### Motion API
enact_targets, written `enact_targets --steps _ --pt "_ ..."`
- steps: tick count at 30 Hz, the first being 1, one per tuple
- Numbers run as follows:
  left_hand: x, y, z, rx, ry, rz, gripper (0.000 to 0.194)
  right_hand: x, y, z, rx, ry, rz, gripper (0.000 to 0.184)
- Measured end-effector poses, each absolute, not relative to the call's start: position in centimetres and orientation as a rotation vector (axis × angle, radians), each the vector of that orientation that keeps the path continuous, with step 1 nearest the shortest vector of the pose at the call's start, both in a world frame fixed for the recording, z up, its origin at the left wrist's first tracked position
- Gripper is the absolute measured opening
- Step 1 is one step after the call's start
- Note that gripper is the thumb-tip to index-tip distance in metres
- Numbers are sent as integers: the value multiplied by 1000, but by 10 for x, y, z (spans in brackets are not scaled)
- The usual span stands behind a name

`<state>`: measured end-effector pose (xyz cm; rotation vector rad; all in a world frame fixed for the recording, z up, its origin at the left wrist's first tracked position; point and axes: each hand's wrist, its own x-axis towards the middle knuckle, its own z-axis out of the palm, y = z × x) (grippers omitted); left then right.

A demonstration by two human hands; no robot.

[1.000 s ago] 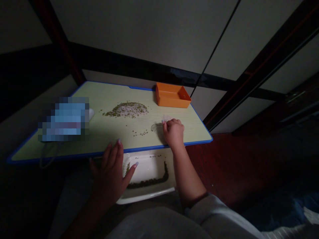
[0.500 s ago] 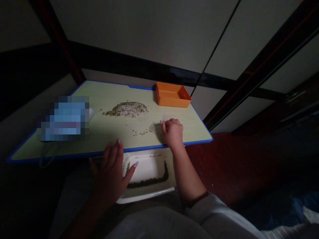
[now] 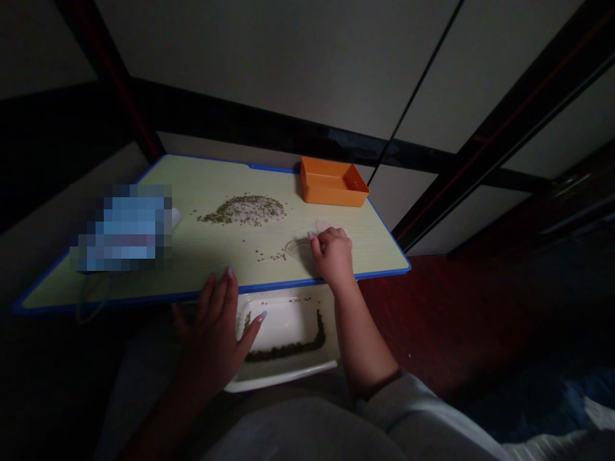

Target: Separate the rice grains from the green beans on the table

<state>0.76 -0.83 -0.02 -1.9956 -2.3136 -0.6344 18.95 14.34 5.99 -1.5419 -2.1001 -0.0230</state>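
Closest to you, a white basin (image 3: 288, 378) sits at the table's near edge, with dark green grains (image 3: 288, 351) banked along its near and right sides. Your left hand (image 3: 211, 333) is open, fingers reaching the blue-rimmed table (image 3: 379, 246) and thumb over the basin. Your right hand (image 3: 332, 253) is curled closed, pinching a see-through piece (image 3: 298, 244) (too faint to name) low over the tabletop. Just left of that piece lie a few scattered grains (image 3: 273, 257); farther back is a green-and-pale pile (image 3: 247, 210), with an orange box (image 3: 334, 192) at the far right.
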Motion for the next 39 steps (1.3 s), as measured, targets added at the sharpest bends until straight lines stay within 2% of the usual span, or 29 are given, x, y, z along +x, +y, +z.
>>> enact_targets --steps 39 --pt "10 -9 3 -1996 -2360 -616 73 178 140 60 -1642 -2192 -20 36"
